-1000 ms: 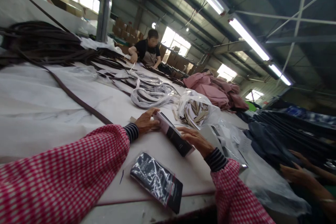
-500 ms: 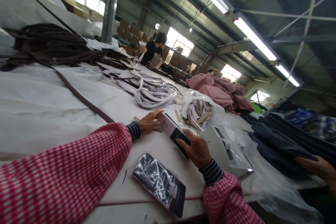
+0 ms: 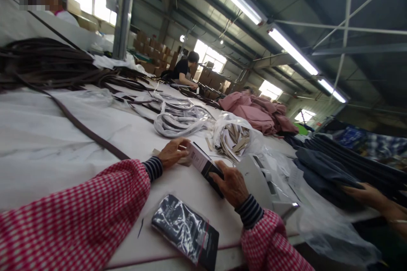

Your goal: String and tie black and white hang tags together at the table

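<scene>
A slim black box [image 3: 206,166] with a pale printed label at its far end is gripped by my right hand [image 3: 233,184], thumb on the top face and fingers round the side. My left hand [image 3: 173,152] is at the label end, its bent fingers apart, the tips beside the box corner; whether they touch it is hard to tell. A beige piece [image 3: 155,152] lies partly under that hand. Nearer to me, a dark flat package [image 3: 187,230] in shiny clear wrap rests on the white table [image 3: 127,220].
A white device [image 3: 259,178] stands right of my right hand. Beyond are a plastic bag of paper strips [image 3: 233,137], plastic-wrapped coils [image 3: 181,118], brown straps [image 3: 41,63] and pink fabric [image 3: 251,110]. At right, another person's hand [image 3: 365,194] touches dark folded cloth [image 3: 321,169].
My left fingers have drawn slightly back from the box's label end. The right hand keeps its grip. The view has shifted a little, and the person in the background has lowered an arm.
</scene>
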Demonstrator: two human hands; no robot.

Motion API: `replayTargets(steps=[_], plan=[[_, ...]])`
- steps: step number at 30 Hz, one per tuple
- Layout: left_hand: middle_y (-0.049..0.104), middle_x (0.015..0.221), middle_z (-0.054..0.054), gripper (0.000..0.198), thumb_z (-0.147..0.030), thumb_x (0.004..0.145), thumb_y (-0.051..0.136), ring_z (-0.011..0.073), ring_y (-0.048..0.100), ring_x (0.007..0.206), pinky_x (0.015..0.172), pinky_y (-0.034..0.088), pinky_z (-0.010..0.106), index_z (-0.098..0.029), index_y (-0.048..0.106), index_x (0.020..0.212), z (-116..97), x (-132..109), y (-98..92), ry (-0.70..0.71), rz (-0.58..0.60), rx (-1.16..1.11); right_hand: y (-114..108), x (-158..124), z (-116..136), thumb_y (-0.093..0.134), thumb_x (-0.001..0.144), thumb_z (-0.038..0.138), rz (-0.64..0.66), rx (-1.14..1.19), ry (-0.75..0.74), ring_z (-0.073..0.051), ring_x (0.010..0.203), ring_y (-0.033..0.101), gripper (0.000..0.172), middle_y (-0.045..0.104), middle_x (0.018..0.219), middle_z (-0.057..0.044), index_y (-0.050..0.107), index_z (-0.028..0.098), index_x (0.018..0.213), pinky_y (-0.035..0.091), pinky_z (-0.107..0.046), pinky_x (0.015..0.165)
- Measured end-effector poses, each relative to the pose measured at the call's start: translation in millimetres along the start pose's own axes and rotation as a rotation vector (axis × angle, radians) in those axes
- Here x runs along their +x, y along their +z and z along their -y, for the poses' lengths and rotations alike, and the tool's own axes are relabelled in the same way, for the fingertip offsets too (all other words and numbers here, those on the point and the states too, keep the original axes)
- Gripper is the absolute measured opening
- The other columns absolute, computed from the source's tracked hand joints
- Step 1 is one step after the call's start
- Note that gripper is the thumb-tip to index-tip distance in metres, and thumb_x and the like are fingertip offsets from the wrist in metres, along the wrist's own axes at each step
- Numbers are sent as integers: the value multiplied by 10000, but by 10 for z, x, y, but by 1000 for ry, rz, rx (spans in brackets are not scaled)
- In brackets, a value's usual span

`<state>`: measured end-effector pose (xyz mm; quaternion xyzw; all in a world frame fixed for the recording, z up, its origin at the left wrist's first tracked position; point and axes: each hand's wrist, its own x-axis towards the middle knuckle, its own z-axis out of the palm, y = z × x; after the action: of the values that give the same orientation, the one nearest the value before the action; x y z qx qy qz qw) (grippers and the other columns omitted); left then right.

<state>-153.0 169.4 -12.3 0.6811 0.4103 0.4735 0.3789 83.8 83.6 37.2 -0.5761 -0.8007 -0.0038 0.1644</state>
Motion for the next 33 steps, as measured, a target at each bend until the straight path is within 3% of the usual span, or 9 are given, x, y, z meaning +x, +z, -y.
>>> replayTargets(steps=[9,15,18,22,25,29,33], plan=[[706,836,30,153,-250,715,579,232,660,801,799,523,383,-199,638,847,22,-54,19,47,-160,224,-14,-1,25,581,908,286,-8,24,52,-225,813,679,175,727,841,-41,638,208,1055,389,-275,704],[656,777,16,54,-255,834,550,192,621,726,662,487,311,-217,571,803,-96,-159,61,207,-224,319,-10,-44,-33,578,918,298,-53,115,50,-216,771,680,152,719,806,-21,641,211,1026,406,-273,694],[641,799,38,140,-218,901,512,195,592,767,725,474,340,-214,562,770,-295,-289,126,463,-155,406,3,-143,-214,545,954,350,-185,149,22,-207,753,673,178,711,826,-17,630,217,1037,420,-272,675],[685,875,76,233,-106,951,405,211,615,817,708,486,358,-215,574,835,-572,-572,328,1034,25,555,-4,-338,-504,550,973,357,-425,146,-22,-206,792,670,180,707,879,-41,622,205,1037,463,-290,719],[699,918,102,234,-156,953,426,231,650,853,685,521,360,-216,588,795,-716,-761,466,1276,13,583,-31,-496,-611,573,972,297,-554,133,-116,-192,818,665,129,694,903,-44,614,202,1050,490,-295,757],[701,923,106,245,-184,948,444,206,665,814,688,543,331,-191,603,761,-845,-862,494,1457,10,613,-58,-644,-628,591,959,210,-650,140,-279,-178,828,658,114,675,913,-36,614,211,1070,503,-282,756],[712,987,110,265,-156,979,394,220,665,926,752,541,340,-161,617,836,-915,-824,414,1363,48,612,-76,-673,-632,618,941,184,-645,194,-278,-171,826,652,123,667,899,-31,619,210,1062,501,-275,763]])
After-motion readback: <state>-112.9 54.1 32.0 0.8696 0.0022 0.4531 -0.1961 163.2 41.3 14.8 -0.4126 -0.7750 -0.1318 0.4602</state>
